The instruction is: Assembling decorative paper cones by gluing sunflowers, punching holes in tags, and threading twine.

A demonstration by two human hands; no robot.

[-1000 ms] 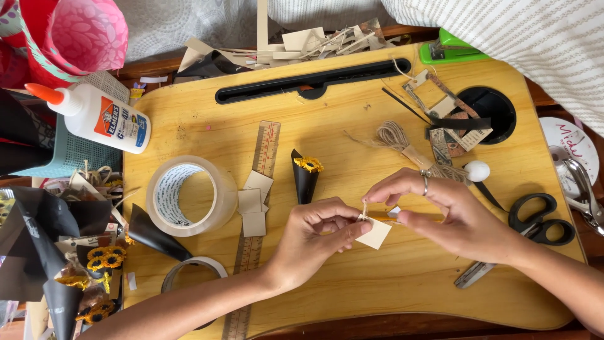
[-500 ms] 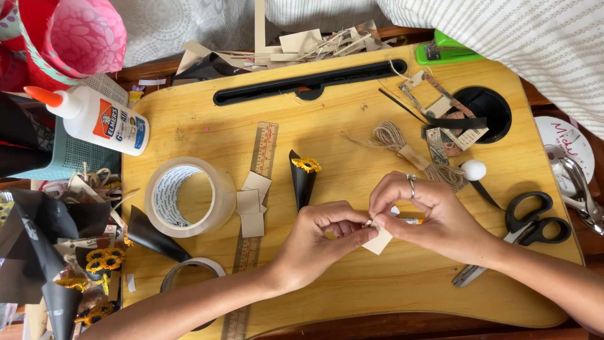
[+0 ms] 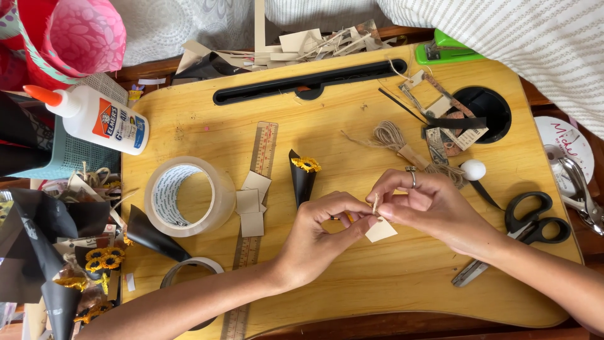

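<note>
Above the wooden tray, one paper tag and one twine strand are pinched by the left hand and right hand; two tape rolls are nearby.

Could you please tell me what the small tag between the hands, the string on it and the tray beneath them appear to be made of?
The tag looks like matte beige card: flat, stiff, clean-cut edges. The string, pinched by the left hand and right hand, seems to be tan, fibrous jute twine. The tray looks like varnished light wood, with visible grain and a soft sheen.
</note>
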